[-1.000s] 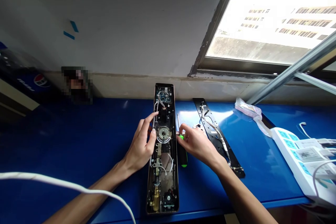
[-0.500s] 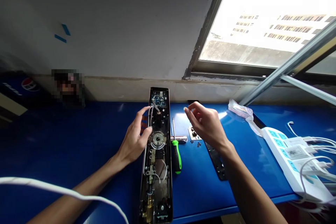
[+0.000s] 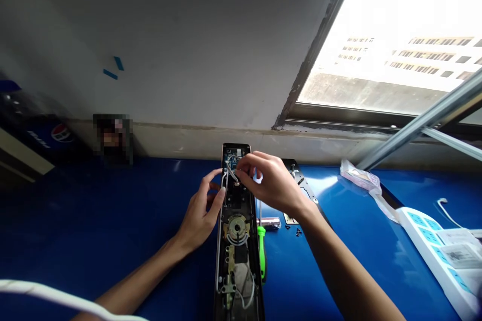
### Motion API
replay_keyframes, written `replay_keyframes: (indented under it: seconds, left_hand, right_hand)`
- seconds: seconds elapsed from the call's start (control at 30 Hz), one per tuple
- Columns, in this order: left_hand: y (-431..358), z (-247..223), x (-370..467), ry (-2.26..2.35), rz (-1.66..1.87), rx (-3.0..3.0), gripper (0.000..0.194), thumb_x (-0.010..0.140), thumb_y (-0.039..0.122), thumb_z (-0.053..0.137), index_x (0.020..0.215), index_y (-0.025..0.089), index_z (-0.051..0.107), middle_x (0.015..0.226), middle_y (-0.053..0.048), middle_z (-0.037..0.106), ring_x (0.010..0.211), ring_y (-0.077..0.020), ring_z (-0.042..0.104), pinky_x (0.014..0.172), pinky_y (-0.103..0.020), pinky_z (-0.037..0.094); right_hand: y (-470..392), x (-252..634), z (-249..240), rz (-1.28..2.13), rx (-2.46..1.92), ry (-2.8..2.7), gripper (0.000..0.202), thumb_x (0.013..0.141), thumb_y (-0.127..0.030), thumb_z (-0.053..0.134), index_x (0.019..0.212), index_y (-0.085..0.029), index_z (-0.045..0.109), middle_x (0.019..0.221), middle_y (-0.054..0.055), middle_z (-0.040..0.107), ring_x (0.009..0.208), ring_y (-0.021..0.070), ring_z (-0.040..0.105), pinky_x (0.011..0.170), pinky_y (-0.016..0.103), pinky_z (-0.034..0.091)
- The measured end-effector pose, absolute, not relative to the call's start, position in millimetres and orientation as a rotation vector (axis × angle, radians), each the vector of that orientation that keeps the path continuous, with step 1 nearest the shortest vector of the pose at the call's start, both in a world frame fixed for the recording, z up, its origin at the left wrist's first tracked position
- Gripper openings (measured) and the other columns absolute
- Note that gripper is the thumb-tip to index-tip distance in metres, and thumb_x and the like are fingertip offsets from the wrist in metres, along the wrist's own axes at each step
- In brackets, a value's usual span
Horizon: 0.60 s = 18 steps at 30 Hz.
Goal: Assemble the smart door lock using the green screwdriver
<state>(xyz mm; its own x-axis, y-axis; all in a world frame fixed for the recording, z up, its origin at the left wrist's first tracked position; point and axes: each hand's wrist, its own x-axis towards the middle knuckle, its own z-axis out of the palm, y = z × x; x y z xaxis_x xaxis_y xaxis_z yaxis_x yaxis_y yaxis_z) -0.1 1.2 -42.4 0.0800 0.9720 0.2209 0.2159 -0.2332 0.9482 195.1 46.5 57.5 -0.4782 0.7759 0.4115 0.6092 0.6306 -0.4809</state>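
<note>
A long black housing [image 3: 238, 210], open on top, lies lengthwise on the blue table, with a round metal part and brass pieces inside. At its far end is a blue circuit board [image 3: 234, 153] with white wires [image 3: 230, 172] running from it. My left hand [image 3: 203, 210] touches the housing's left edge, thumb and fingers apart. My right hand [image 3: 273, 180] reaches over the far right edge, its fingers bent together by the board and wires; whatever is between the fingertips is hidden.
A green-handled screwdriver [image 3: 262, 253] lies right of the housing, beside small dark screws [image 3: 298, 232] and a black plate [image 3: 301, 180]. A white power strip [image 3: 433, 251] stands at the right. A white cable [image 3: 56, 301] crosses the lower left.
My right hand has moved left, from above the table to the circuit board and wires. My left hand stays at the housing's left edge. The view has shifted slightly.
</note>
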Motion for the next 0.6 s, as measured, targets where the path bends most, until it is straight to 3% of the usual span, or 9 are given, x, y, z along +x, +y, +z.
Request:
replay_keyframes:
  seconds: [0.13, 0.23, 0.33, 0.6]
  left_hand:
    - [2.3, -43.8, -5.1, 1.187, 1.251, 1.612, 0.046, 0.107, 0.045, 0.047, 0.151, 0.029, 0.043, 0.104, -0.005, 0.067, 0.086, -0.0203, 0.067, 0.072, -0.031, 0.057]
    - [4.2, -44.3, -7.5, 1.201, 1.267, 1.621, 0.044, 0.108, 0.043, 0.046, 0.15, 0.029, 0.044, 0.097, -0.003, 0.066, 0.087, -0.0198, 0.066, 0.075, -0.031, 0.056]
    - [5.1, -43.6, -8.2, 1.189, 1.276, 1.607, 0.044, 0.108, 0.041, 0.047, 0.15, 0.027, 0.044, 0.093, -0.002, 0.064, 0.082, -0.0181, 0.064, 0.075, -0.03, 0.055]
    - [4.9, -42.9, -8.9, 1.167, 1.256, 1.611, 0.044, 0.108, 0.039, 0.048, 0.15, 0.026, 0.043, 0.093, -0.001, 0.064, 0.079, -0.0165, 0.062, 0.074, -0.028, 0.053]
  right_hand:
    - [51.9, 177.6, 43.5, 0.242, -1.056, -2.31, 0.016, 0.096, -0.025, 0.065, 0.108, -0.022, 0.075, 0.105, 0.007, 0.067, 0.096, 0.0197, 0.063, 0.083, 0.034, 0.055]
    - [54.3, 169.9, 35.2, 0.12, -1.111, -2.355, 0.022, 0.096, -0.024, 0.064, 0.113, -0.021, 0.077, 0.111, 0.011, 0.064, 0.105, 0.0249, 0.062, 0.089, 0.041, 0.057]
    - [55.8, 166.7, 30.0, 0.069, -1.156, -2.39, 0.024, 0.097, -0.023, 0.06, 0.112, -0.02, 0.079, 0.11, 0.012, 0.063, 0.105, 0.0262, 0.062, 0.085, 0.041, 0.058]
    - [57.7, 159.3, 16.0, -0.005, -1.08, -2.32, 0.028, 0.099, -0.018, 0.054, 0.084, -0.019, 0.078, 0.099, 0.009, 0.066, 0.086, 0.0196, 0.063, 0.069, 0.032, 0.053]
